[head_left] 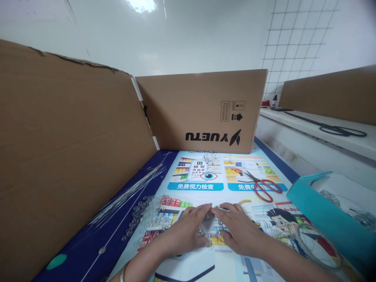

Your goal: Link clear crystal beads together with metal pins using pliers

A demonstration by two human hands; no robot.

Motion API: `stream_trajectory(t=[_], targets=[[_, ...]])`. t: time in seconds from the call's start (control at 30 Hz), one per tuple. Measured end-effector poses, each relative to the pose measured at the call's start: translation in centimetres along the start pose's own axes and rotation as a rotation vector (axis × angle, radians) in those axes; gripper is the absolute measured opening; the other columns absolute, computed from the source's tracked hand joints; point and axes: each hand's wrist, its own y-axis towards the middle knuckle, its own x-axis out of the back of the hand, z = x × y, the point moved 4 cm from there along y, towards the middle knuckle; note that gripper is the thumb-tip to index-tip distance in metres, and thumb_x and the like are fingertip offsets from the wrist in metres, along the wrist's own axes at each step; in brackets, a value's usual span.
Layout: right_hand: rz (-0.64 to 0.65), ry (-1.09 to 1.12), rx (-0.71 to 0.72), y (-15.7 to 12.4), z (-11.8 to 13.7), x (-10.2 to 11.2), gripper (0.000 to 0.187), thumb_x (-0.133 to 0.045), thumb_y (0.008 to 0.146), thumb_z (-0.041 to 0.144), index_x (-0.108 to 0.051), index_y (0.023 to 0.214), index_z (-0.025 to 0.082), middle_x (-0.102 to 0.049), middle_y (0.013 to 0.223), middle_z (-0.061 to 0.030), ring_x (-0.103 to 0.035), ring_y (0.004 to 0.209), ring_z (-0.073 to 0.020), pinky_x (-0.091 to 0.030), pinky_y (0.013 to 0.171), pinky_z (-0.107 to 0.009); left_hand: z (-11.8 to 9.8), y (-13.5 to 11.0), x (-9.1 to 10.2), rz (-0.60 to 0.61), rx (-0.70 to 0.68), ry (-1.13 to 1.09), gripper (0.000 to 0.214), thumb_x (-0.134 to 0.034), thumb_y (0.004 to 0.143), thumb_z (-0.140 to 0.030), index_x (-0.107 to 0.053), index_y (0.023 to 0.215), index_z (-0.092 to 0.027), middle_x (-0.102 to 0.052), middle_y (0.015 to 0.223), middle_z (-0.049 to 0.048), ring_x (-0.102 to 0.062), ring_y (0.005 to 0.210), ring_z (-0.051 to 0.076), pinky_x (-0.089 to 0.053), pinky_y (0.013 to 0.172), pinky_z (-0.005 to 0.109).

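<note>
Both of my hands meet low in the middle of the head view, just above the printed sheet. My left hand (188, 229) is closed, its thumb and fingers curved in around a small clear beaded wire piece (221, 226). From the other side, my right hand (239, 229) pinches the same piece, fingertips almost touching those of the left. Much of the piece is hidden by the fingers. Clear round beads (147, 213) lie loose in a heap left of my left hand. Behind them, a bundle of thin straight wires (129, 192) rests on the dark blue cloth.
Red-handled scissors (264, 188) lie beyond my right hand. A wire coil (319, 244) sits beside my right forearm, near a turquoise box (326, 219) holding wiry pieces. A small wire tangle (210, 158) lies by the cardboard panel (202, 109). Another cardboard panel (67, 149) stands left.
</note>
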Motion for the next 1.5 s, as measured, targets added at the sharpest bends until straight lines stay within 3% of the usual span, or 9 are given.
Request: stream_trajectory(t=[0.23,0.73,1.1,1.5], targets=[[-0.011,0.027,-0.030,0.3,0.3,0.5,0.068,-0.047,0.069,0.020,-0.028,0.134,0.022,-0.048,0.122,-0.0048,-0.034,0.107,-0.0239,-0.024,0.091,-0.039,-0.1,-0.1,0.2,0.029,0.022,0.025,0.088,-0.064,0.067,-0.037,-0.016,0.140,-0.027,-0.028,0.143,0.0055,-0.026,0.128,0.027,-0.018,0.106,0.045],[-0.005,0.025,-0.037,0.6,0.3,0.6,0.068,-0.049,0.067,0.020,-0.030,0.132,0.024,-0.050,0.116,-0.0046,-0.035,0.100,-0.0231,-0.024,0.088,-0.039,0.1,-0.1,-0.1,0.023,0.014,0.047,0.086,-0.064,0.068,-0.036,-0.017,0.140,-0.026,-0.028,0.143,0.0051,-0.024,0.130,0.026,-0.019,0.106,0.043],[-0.008,0.053,-0.045,0.2,-0.3,0.3,0.067,-0.051,0.070,0.023,-0.028,0.133,0.023,-0.048,0.113,-0.0067,-0.035,0.104,-0.0236,-0.024,0.090,-0.039,-1.0,-0.3,0.5,-0.052,0.049,0.035,0.075,-0.068,0.064,-0.029,-0.033,0.130,-0.029,-0.046,0.128,0.0061,-0.042,0.114,0.028,-0.031,0.096,0.042],[-0.003,0.063,-0.048,0.4,-0.5,0.3,0.064,-0.051,0.069,0.024,-0.033,0.131,0.022,-0.046,0.121,-0.0065,-0.032,0.111,-0.0239,-0.021,0.096,-0.041,-0.3,0.1,0.1,-0.047,0.060,-0.027,0.078,-0.071,0.061,-0.027,-0.034,0.129,-0.030,-0.047,0.126,0.0054,-0.041,0.114,0.027,-0.033,0.095,0.041]])
